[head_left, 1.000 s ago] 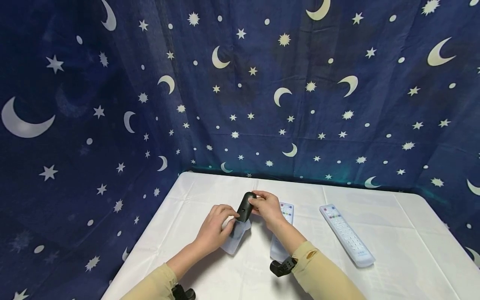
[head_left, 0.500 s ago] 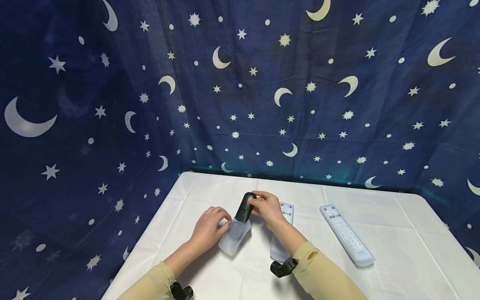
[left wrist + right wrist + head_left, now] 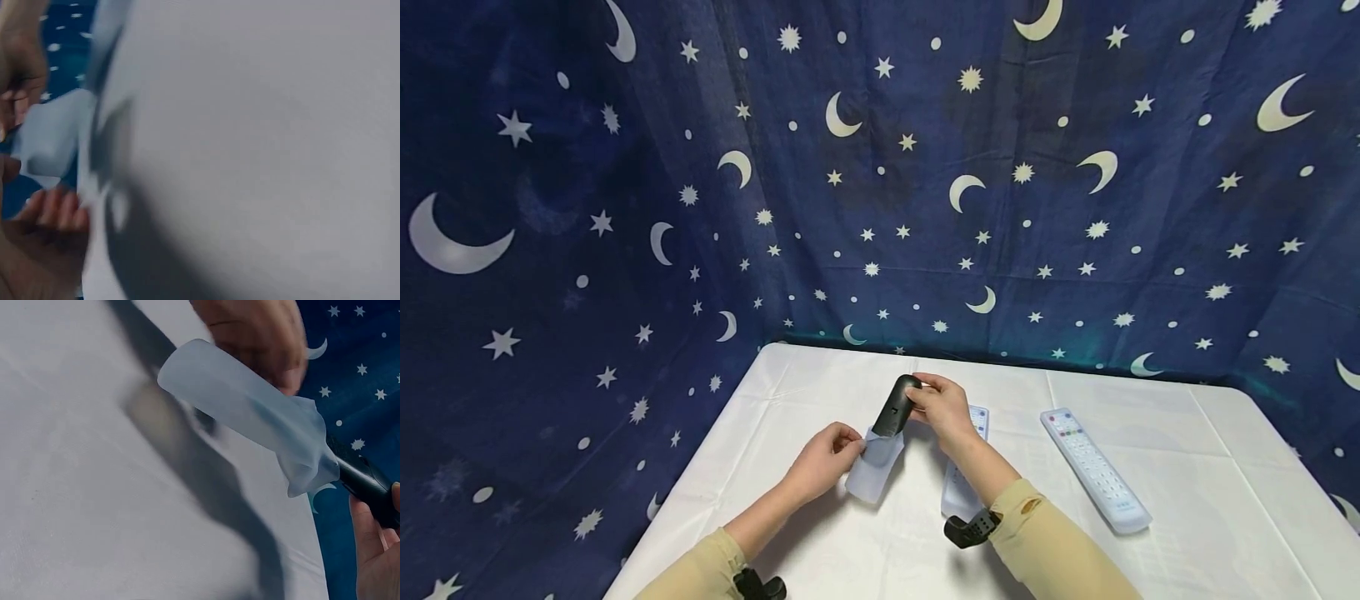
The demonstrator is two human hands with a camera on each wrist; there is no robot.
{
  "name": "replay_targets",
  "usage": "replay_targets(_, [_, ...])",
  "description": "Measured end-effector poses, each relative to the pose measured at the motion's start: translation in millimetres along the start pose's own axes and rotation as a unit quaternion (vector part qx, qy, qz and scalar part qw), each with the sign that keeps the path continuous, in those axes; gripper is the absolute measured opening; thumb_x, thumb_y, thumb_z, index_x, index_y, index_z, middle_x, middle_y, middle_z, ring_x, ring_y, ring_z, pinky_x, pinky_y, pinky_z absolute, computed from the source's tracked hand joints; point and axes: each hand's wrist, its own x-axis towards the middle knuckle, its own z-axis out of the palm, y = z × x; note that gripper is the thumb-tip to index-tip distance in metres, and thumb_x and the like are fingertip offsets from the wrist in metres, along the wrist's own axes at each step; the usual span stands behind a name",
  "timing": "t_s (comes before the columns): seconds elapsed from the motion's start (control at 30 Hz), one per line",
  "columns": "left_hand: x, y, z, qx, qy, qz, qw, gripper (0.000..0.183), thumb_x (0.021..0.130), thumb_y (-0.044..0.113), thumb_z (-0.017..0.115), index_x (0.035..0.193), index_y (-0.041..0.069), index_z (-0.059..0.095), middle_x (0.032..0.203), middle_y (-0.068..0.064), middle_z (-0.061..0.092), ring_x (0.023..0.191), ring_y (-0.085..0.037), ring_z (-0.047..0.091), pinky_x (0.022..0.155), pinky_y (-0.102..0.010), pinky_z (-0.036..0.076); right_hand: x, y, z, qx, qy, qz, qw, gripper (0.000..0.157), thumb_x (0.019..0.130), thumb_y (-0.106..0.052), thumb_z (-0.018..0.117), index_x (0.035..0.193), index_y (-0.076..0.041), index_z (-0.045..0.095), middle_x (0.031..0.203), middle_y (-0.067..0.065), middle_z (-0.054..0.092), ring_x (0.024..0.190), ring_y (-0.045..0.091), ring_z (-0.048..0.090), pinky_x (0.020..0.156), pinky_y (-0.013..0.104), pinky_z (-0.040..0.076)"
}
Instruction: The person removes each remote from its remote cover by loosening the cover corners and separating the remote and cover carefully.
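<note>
A black remote control, its notched back facing up, is partly inside a translucent silicone sleeve. My right hand grips the bare far end of the remote between thumb and fingers. At the sleeve's mouth, my left hand pinches the left edge. In the right wrist view the sleeve is held above the table, and its lower end hangs limp and unfilled. Its rim is bunched around the remote. The left wrist view is blurred, showing the sleeve between both hands.
Two more remotes in translucent sleeves lie on the white-covered table: one partly behind my right forearm, another farther right. A blue star-and-moon curtain stands behind and to the left.
My left hand has shifted left, off the remote, onto the sleeve's edge. Remote and sleeve have risen slightly and moved a little to the right with my right hand.
</note>
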Motion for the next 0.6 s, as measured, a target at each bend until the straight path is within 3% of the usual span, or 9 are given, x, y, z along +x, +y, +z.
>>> replay_targets(0.07, [0.5,1.7,-0.4,-0.086,-0.044,-0.065,0.9932,0.031,0.100,0.036,0.064,0.102,0.005,0.066,0.083,0.002,0.057,0.074,-0.013,0.054,0.066,-0.030,0.048,-1.6,0.5,0.6,0.003,-0.004,-0.001,1.000,0.040,0.093,0.001,0.070,0.132,0.005,0.062,0.115,0.023,0.070,0.080,0.019,0.072,0.069,0.030,0.061])
replay_targets(0.17, [2.4,2.9,0.6,-0.177,-0.102,-0.117,0.9719,0.033,0.098,0.035,0.067,0.098,0.002,0.064,0.080,0.001,0.052,0.073,-0.013,0.052,0.066,-0.029,0.047,-4.5,1.7,1.4,0.000,-0.010,0.000,1.000,0.042,0.093,-0.001,0.070,0.134,0.005,0.061,0.114,0.022,0.071,0.080,0.019,0.072,0.071,0.032,0.061])
replay_targets(0.33, [3.8,3.2,2.4,-0.261,-0.139,-0.135,0.9456,0.027,0.100,0.024,0.067,0.108,-0.001,0.061,0.091,-0.003,0.060,0.081,-0.014,0.061,0.071,-0.030,0.053,-6.3,4.2,2.6,-0.006,-0.022,-0.003,1.000,0.045,0.093,-0.003,0.071,0.137,0.001,0.061,0.112,0.018,0.071,0.083,0.018,0.072,0.077,0.034,0.061])
replay_targets(0.6, [3.5,5.4,3.5,-0.305,-0.161,-0.130,0.9295,0.044,0.100,0.020,0.068,0.134,-0.002,0.051,0.114,-0.012,0.067,0.098,-0.024,0.068,0.081,-0.039,0.057,-4.8,10.5,3.4,-0.030,-0.055,-0.006,0.998,0.062,0.086,0.000,0.075,0.144,-0.003,0.055,0.110,0.018,0.072,0.085,0.021,0.071,0.077,0.033,0.058])
